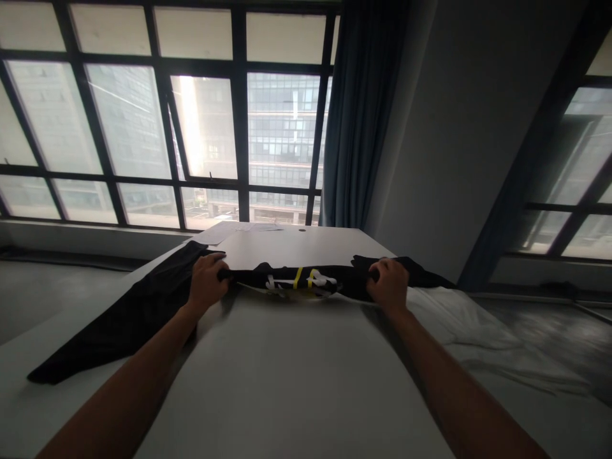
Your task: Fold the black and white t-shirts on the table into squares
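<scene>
A black garment [258, 278] with a yellow and white print is stretched between my two hands, just above or on the white table [287, 376]; I cannot tell which. At its left end, my left hand [207, 280] grips the cloth with bent fingers. The opposite end is pinched in my right hand [389, 285]. Beside my left hand lies another stretch of black cloth [129, 312], reaching toward the near left; whether it is part of the same garment is unclear. More black cloth [425, 274] shows beyond my right hand.
White cloth [478, 325] lies along the table's right side. Sheets of paper [239, 229] rest at the far end, near a small dark round spot [301, 230]. Behind the table are large windows [205, 127], a blue curtain [356, 115] and a pillar [449, 140].
</scene>
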`<state>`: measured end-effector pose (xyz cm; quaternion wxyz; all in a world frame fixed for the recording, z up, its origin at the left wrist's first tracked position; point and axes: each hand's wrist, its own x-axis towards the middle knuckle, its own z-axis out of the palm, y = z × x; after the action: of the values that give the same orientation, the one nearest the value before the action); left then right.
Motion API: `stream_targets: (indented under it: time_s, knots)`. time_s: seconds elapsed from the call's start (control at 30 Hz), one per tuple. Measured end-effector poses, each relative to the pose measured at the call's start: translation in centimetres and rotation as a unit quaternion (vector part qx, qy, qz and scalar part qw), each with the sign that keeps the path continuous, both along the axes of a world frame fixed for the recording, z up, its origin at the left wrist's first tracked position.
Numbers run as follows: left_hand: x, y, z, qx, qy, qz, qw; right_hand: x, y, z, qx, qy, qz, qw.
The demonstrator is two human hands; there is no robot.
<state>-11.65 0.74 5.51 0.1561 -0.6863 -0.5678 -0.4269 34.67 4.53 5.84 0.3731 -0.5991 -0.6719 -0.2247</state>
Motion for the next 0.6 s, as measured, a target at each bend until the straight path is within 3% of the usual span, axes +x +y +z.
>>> stream_targets:
  time_s: [0.07, 0.1, 0.17, 0.27, 0.33, 0.43, 0.6]
  knots:
    - [-0.6, -1.3, 1.7, 0.008, -0.085, -0.100, 0.991, 0.7, -0.6, 1.1, 0.009, -0.018, 0.073, 0.997]
    - [-1.0, -1.9, 2.4, -0.013, -0.135, -0.151, 0.979, 1.2, -0.8, 1.4, -0.024, -0.033, 0.117, 0.992]
    - [-1.6, -2.7, 3.3, -0.084, -0.236, -0.236, 0.939, 2.0, -1.3, 1.8, -0.148, -0.049, 0.180, 0.971]
    - [-2.0, -2.8, 3.3, -0.180, -0.306, -0.281, 0.892, 2.7, -2.0, 1.8, -0.318, -0.010, 0.176, 0.932]
    - [-1.7, -2.3, 2.5, -0.222, -0.265, -0.246, 0.905, 2.6, -2.4, 1.8, -0.349, 0.030, 0.163, 0.922]
    - [-0.6, -1.3, 0.5, -0.267, -0.118, -0.188, 0.938, 1.7, -2.3, 1.1, -0.316, 0.058, 0.174, 0.931]
    - [0.7, -0.5, -2.2, -0.338, 0.037, -0.195, 0.920, 0.2, -0.7, -1.8, -0.313, 0.000, 0.241, 0.919]
